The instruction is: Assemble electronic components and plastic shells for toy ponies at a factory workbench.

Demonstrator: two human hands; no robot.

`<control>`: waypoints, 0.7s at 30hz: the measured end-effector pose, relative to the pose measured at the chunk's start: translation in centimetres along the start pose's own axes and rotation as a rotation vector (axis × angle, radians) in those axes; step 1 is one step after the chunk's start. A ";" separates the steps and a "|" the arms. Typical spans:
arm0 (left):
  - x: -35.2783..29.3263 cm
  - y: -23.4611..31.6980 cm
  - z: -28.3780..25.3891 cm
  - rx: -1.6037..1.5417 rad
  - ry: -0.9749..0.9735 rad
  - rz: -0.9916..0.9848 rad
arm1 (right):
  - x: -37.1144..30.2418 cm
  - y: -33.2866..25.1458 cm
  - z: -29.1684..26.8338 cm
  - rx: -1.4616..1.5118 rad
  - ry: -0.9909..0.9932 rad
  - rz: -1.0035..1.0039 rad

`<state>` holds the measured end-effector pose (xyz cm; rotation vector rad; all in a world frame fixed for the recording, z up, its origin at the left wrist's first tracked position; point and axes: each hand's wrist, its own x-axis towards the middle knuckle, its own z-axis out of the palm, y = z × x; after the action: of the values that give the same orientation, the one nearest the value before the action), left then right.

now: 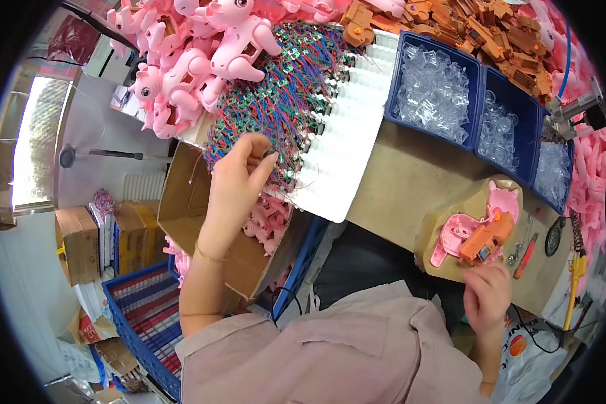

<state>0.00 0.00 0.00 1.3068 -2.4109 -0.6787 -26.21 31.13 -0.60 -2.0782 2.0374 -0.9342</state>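
Observation:
My left hand (244, 163) pinches at the near edge of a heap of small green circuit boards with red and blue wires (276, 87). A wired circuit board (269, 153) shows in part at its fingertips. On the right, a half shell of a pink toy animal (454, 229) lies inside up in a tan holder (429, 236). An orange gearbox (481, 241) rests in the shell. My right hand (488, 293) is at the holder's near edge, just below the gearbox, with curled fingers; whatever they hold is hidden.
A white ridged tray (343, 151) lies under the boards. Blue bins (475, 101) hold clear plastic parts. Pink toy bodies (239, 40) and orange gearboxes (478, 34) are piled behind. A red-handled tool (526, 256) lies right of the holder; a cardboard box (182, 192) stands at left.

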 end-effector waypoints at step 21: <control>-2.1 14.1 7.5 -1.449 -0.551 -0.163 | 5.1 -1.5 -2.1 0.651 -0.003 0.613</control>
<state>-12.28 10.28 1.30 0.6343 -1.2693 -2.3816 -26.29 27.27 3.66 -1.0454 1.8337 -1.2243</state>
